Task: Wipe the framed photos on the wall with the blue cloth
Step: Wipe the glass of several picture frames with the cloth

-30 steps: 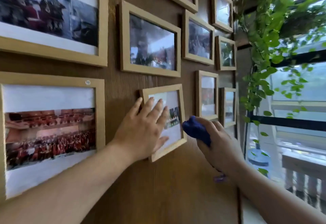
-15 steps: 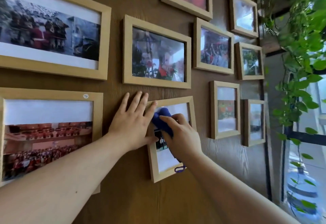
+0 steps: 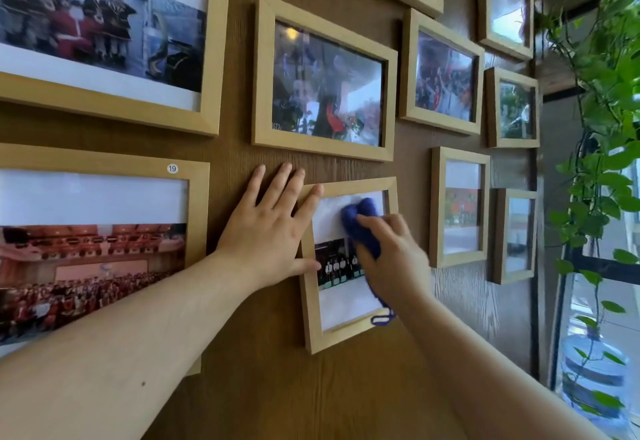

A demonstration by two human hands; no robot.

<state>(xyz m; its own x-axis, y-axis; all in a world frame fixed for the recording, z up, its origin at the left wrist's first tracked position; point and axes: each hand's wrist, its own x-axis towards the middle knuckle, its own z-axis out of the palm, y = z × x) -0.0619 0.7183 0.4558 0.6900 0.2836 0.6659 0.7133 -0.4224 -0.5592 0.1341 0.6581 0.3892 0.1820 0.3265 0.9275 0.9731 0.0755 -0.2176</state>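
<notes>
A small upright framed photo (image 3: 341,311) in light wood hangs low in the middle of the brown wall (image 3: 311,387). My right hand (image 3: 394,259) presses a bunched blue cloth (image 3: 360,223) against the upper part of its glass; the cloth's loop dangles near the frame's lower right corner. My left hand (image 3: 270,231) lies flat and spread on the wall, its index finger and thumb resting on the frame's left edge. Several other wood-framed photos surround it, such as the wide one above (image 3: 325,83).
A large frame marked 19 (image 3: 100,242) hangs at the left. Two small upright frames (image 3: 460,207) hang to the right. A green trailing plant (image 3: 609,110) hangs by the window at the far right, with a water bottle (image 3: 595,374) below it.
My right hand has brought the cloth from beside the small frame onto its glass and moved it rightward across it. My left hand has shifted left, from covering the glass to the frame's left edge.
</notes>
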